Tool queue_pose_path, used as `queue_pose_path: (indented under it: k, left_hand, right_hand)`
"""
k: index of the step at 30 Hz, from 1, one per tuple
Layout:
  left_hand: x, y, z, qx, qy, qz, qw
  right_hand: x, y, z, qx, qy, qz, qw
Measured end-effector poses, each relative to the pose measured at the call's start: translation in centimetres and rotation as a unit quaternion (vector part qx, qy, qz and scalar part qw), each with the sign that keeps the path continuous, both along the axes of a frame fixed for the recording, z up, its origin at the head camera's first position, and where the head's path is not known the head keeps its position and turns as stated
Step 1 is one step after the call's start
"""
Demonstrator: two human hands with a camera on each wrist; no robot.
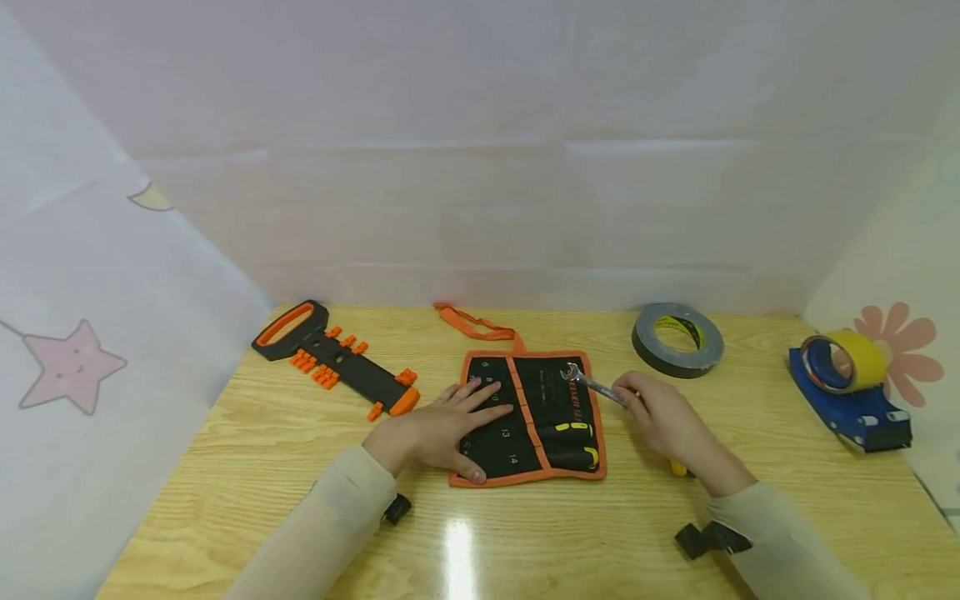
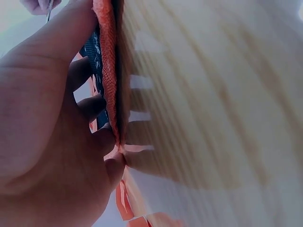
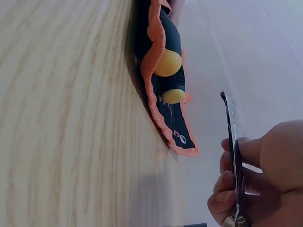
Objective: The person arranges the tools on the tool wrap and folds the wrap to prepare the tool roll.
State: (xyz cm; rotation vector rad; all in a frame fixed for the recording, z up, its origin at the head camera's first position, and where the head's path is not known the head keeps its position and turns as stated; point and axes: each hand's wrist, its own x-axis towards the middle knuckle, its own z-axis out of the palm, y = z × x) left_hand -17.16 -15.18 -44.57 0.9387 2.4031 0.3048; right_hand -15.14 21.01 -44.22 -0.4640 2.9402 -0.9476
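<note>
A black tool pouch [image 1: 551, 382] with orange edging and printed size numbers lies unfolded on the table. My left hand [image 1: 447, 427] rests on its left half, fingers spread; in the left wrist view the thumb lies along the orange edge [image 2: 108, 71]. Between thumb and fingers, my right hand [image 1: 663, 417] pinches a silver wrench [image 1: 597, 387], its open-ended jaw toward the pouch's upper right. The right wrist view shows the wrench [image 3: 234, 135] raised off the table. Two yellow-and-black handles [image 3: 168, 63] sit in the pouch's right pockets.
Left of the pouch lies a black-and-orange rack [image 1: 363, 380] with clips. A grey tape roll [image 1: 705, 357] stands at the back right, and a blue tape dispenser [image 1: 825, 408] at the far right. A yellow-and-black item [image 1: 678, 468] lies partly hidden under my right wrist.
</note>
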Motion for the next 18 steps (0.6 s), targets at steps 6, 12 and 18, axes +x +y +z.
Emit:
queue_pose_path:
  k: [6,12,18]
  left_hand:
    - [-0.1,0.1,-0.2,0.006,0.000,0.000,1.0000]
    - [-0.1,0.1,-0.1,0.009,0.003,0.001,1.0000]
    - [0.0,0.0,-0.3,0.012,0.000,0.003,0.9999]
  right_hand:
    - [-0.5,-0.4,-0.3,0.012,0.009,0.009,0.9998]
    - [-1.0,-0.8,-0.7,0.019,-0.007,0.041,0.9989]
    - [-1.3,-1.2,-1.0,0.028,-0.016,0.072,0.9969]
